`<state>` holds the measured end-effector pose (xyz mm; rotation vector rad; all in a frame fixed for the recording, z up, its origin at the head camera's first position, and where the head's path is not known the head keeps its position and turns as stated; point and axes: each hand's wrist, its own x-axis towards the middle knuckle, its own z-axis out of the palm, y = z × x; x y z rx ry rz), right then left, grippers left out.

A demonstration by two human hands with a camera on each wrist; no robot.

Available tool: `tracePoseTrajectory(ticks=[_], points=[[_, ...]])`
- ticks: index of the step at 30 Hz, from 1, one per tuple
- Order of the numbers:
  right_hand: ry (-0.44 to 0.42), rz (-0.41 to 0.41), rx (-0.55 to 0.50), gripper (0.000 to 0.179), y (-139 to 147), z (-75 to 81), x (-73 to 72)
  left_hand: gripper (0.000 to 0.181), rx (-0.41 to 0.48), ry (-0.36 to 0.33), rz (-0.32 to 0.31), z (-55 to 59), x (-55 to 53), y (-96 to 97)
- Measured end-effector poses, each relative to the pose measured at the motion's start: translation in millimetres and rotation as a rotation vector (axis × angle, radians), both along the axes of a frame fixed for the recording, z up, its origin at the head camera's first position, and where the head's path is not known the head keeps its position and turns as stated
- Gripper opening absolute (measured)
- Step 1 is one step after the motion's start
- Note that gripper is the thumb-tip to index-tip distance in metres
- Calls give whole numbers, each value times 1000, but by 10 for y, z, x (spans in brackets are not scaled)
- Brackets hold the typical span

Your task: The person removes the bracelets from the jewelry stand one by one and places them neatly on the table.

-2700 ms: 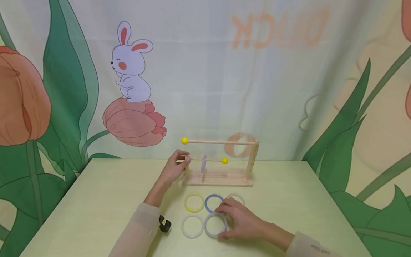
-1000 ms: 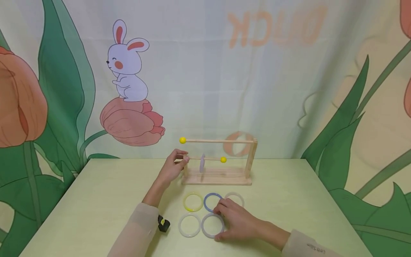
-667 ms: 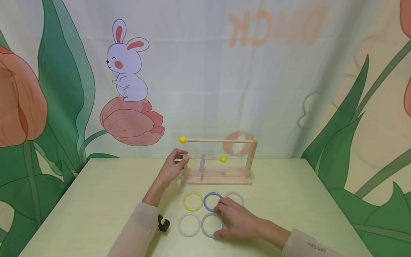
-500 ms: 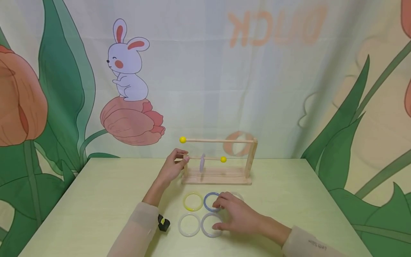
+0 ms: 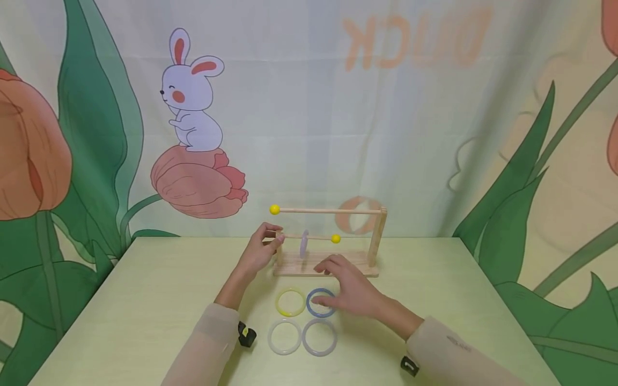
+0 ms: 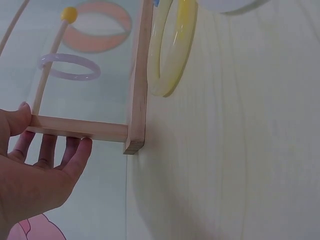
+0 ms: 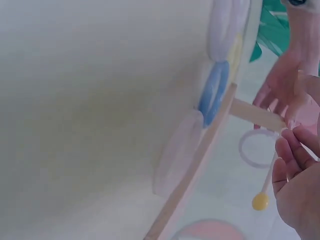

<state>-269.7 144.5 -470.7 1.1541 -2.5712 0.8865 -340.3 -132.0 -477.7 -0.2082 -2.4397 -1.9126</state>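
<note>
My left hand (image 5: 258, 253) grips the short left post (image 6: 80, 128) of a wooden stand (image 5: 292, 266), thumb on one side and fingers on the other. A lilac ring (image 5: 303, 244) hangs on the lower rod, which ends in a yellow ball (image 5: 335, 238). My right hand (image 5: 356, 289) hovers in front of the stand, fingers loosely bent, holding nothing. Its thumb lies over the blue ring (image 5: 321, 315). Beside that lie a yellow ring (image 5: 290, 314), a whitish ring (image 5: 285, 353) and a pale lilac ring (image 5: 319, 354). Another pale ring (image 7: 180, 155), hidden in the head view, shows in the right wrist view.
The stand's upper rod (image 5: 328, 211) points left from the tall right post (image 5: 377, 238), with a yellow ball (image 5: 274, 209) at its end. Behind the table (image 5: 434, 300) hangs a printed curtain (image 5: 299, 118). Black pieces show by the left sleeve (image 5: 207, 343) and right sleeve (image 5: 449, 348).
My right hand has left the pale lilac ring and moved forward toward the stand, over the blue ring. The rings stay in place. My left hand keeps its grip on the post.
</note>
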Motion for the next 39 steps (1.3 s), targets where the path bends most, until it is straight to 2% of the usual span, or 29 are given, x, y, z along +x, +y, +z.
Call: tracePoseTrajectory(ticks=[7,14,21,31,39], points=[[161,-75,-15,74,-129,44,-268,38,4,7,-5,-15,8,-3],[225,-132,12,83,-268,79,-508,35,5,20,-4,-16,-2,-4],[199,-194,77,86,-353,95,-684,37,6,18,-5,-3,12,6],[158,-258,275,88,-482,127,-837,35,0,13,-5,-14,16,-13],[119,-298,304,88,-508,144,-876,35,19,5,-13,23,12,4]])
